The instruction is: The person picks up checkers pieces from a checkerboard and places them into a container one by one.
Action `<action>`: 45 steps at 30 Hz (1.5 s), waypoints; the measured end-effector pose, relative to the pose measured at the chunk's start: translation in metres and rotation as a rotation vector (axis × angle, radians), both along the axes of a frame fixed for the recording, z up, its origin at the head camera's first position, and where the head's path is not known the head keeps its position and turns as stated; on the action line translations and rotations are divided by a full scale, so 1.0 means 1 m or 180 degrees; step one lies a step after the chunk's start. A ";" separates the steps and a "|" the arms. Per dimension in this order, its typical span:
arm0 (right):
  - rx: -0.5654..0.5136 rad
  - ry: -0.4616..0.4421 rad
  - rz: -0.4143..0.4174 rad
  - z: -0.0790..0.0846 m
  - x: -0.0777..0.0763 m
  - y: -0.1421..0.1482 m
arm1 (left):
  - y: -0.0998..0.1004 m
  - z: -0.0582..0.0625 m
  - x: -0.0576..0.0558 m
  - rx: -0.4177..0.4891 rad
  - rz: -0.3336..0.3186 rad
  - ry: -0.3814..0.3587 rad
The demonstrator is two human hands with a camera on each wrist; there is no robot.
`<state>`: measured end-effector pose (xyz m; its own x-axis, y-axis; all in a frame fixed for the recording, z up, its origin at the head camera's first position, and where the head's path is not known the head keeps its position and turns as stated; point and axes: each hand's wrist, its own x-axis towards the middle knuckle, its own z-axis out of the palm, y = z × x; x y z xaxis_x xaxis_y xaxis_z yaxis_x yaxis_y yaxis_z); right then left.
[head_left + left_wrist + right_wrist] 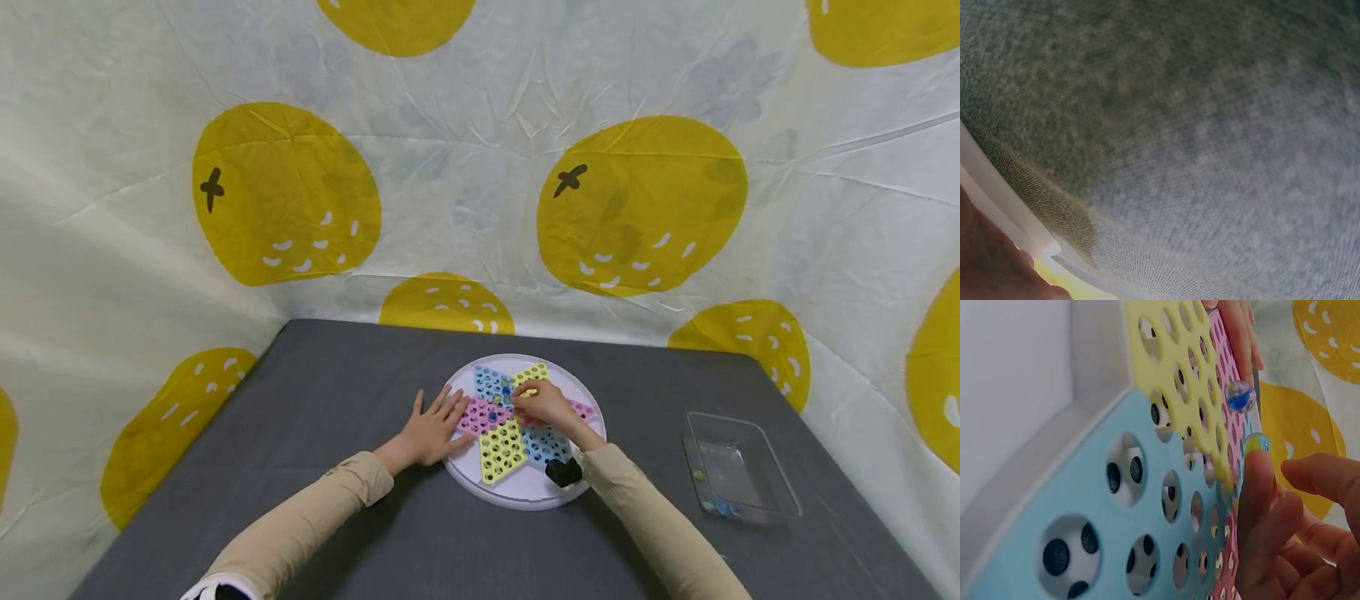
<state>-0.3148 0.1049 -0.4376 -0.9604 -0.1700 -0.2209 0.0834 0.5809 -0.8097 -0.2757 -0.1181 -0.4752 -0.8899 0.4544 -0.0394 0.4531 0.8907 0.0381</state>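
Note:
A round white game board (468, 477) lies on the dark table, bearing a star of pink, yellow and blue panels full of holes. My left hand (429, 433) rests with spread fingers across its left rim. Over the star's middle is my right hand (546, 406), thumb and index finger bent toward the board. In the right wrist view those fingertips stand apart, with nothing visible between them. Just beyond them sit a yellow-green marble (1257, 442) and a clear marble with a blue swirl (1241, 397). More blue marbles (507, 390) lie near the right fingertips.
A clear plastic box (738, 462) stands to the right on the table (360, 358), with several blue and greenish marbles (720, 507) in it. White cloth with yellow fruit shapes hangs behind the table. The left wrist view shows mostly blurred grey fabric.

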 end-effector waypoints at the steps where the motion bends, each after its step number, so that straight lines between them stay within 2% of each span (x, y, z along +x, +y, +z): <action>1: -0.0009 -0.0015 -0.0016 0.000 0.000 -0.001 | 0.000 0.000 0.000 0.0001 0.0009 -0.0003; 9: -0.0034 -0.0126 -0.0148 -0.004 -0.006 -0.005 | 0.001 0.001 -0.001 -0.0010 0.0015 -0.0039; 15: -0.0119 -0.0110 -0.0122 -0.004 -0.006 -0.008 | 0.000 -0.002 -0.002 -0.0029 0.0011 -0.0025; 19: -0.0113 -0.0098 -0.0105 -0.004 -0.007 -0.010 | -0.003 -0.005 -0.003 0.0172 -0.0042 0.0015; 22: -0.0083 -0.0073 -0.0103 -0.005 -0.007 -0.011 | -0.003 -0.004 -0.002 0.0220 -0.0050 -0.0013; 26: -0.0027 -0.0032 -0.0136 -0.005 -0.007 -0.012 | -0.001 0.002 0.000 0.0086 0.0020 -0.0072; 31: 0.0063 0.0002 -0.0198 -0.004 -0.007 -0.014 | 0.001 0.005 0.000 -0.0059 0.0042 -0.0036; 45: 0.0164 -0.0074 -0.0258 -0.004 -0.007 -0.014 | 0.002 0.004 0.001 -0.0010 0.0021 -0.0040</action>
<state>-0.3214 0.0908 -0.4420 -0.9650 -0.0797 -0.2498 0.1503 0.6124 -0.7761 -0.2743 -0.1165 -0.4710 -0.8923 0.4484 -0.0519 0.4468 0.8937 0.0410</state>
